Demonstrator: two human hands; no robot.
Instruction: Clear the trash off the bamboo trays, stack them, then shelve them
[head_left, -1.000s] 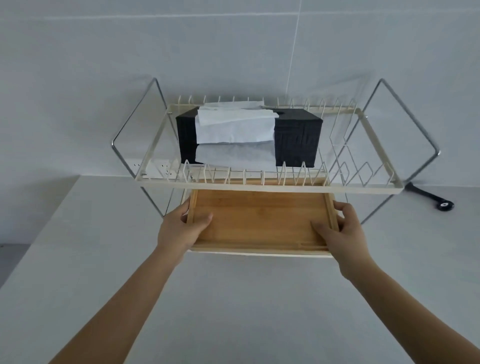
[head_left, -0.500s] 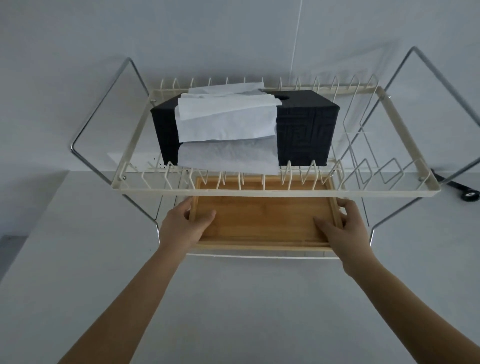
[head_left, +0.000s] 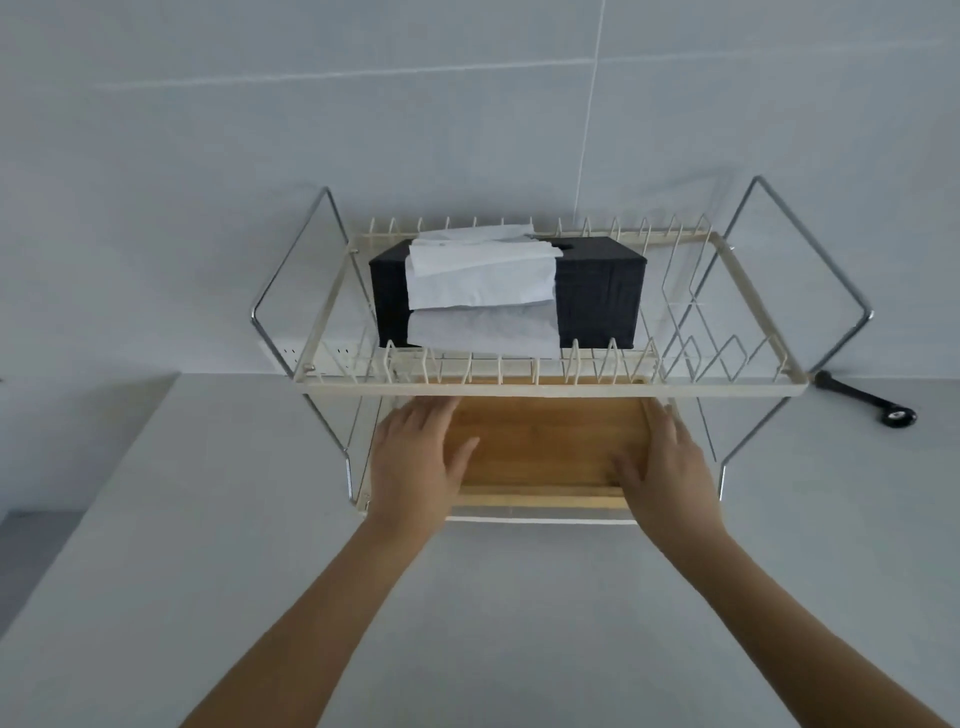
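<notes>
A bamboo tray (head_left: 540, 447) lies on the lower shelf (head_left: 540, 519) of a cream wire rack (head_left: 545, 388), its far part tucked under the upper tier. Its front edge shows two bands, so I cannot tell if it is one tray or a stack. My left hand (head_left: 415, 462) lies flat over the tray's left rim, fingers stretched forward, thumb on the tray floor. My right hand (head_left: 665, 467) lies the same way over the right rim. No trash shows on the tray.
On the rack's upper tier stands a black tissue box (head_left: 597, 291) with white tissues draped over its front. The rack stands on a pale counter (head_left: 519, 597) against a tiled wall. A black handled object (head_left: 872, 402) lies on the counter to the right.
Both hands have slid forward along the tray's sides and their fingers have straightened out of the earlier grip. The tray sits a little deeper on the lower shelf. The camera has drawn back.
</notes>
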